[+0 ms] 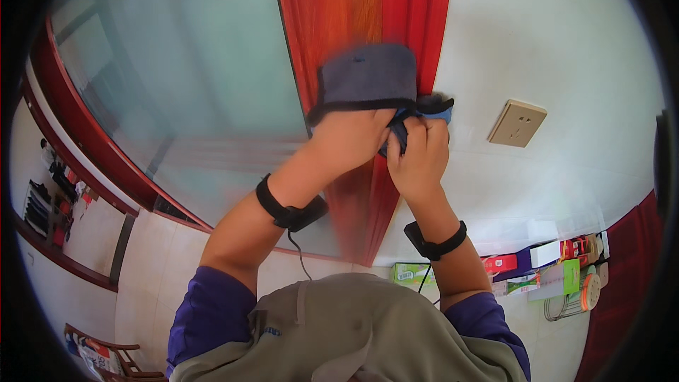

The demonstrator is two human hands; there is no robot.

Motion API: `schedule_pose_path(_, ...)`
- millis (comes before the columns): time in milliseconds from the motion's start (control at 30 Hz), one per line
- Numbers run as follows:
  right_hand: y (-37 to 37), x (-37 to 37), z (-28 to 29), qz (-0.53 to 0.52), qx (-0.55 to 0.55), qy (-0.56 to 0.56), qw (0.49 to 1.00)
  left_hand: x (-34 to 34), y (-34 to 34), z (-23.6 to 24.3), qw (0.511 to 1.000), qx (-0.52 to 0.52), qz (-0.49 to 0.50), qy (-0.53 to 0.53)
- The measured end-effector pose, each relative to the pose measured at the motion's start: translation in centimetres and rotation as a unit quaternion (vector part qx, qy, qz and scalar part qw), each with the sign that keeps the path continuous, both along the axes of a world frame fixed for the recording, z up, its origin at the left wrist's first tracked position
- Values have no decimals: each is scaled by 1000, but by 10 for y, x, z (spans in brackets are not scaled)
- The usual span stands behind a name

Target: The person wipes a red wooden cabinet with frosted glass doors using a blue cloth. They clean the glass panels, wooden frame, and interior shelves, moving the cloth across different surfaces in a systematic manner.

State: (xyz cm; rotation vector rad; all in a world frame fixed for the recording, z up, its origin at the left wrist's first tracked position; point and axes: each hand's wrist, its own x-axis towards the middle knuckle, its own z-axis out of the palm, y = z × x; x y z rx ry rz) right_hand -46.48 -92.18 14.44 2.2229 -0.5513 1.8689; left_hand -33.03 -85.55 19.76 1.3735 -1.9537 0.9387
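Note:
A grey-blue cloth point(368, 74) with a black edge is bunched between my two hands, in front of a reddish wooden door frame point(329, 0). My left hand point(357, 134) is closed on the cloth, its fingertips partly hidden in the folds. Beside it, my right hand point(422, 155) pinches the bunched lower right part with bent fingers. One wide flap of the cloth stands up above my left hand, somewhat blurred. Whether the cloth touches the wood behind it I cannot tell.
Left of the frame is a frosted glass panel point(212, 56). A gold wall socket point(518, 124) sits on the white wall at right. Several boxes point(501, 264) and a wire rack point(562, 306) stand low at right. A wooden chair point(106, 346) is at lower left. Cables hang from both wrist straps.

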Motion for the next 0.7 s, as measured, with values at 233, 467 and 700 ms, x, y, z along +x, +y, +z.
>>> schedule_pose_path(233, 3, -10, -74, -2, 35, 57, 998, 1, 4, -87, 999, 36, 3, 10)
schedule_pose_path(467, 9, -21, -146, -9, 83, 140, 987, -2, 17, -142, 974, 221, 42, 21)
schedule_pose_path(700, 32, -12, -111, 53, 77, 97, 991, 18, 64, -154, 988, -6, 111, 103)
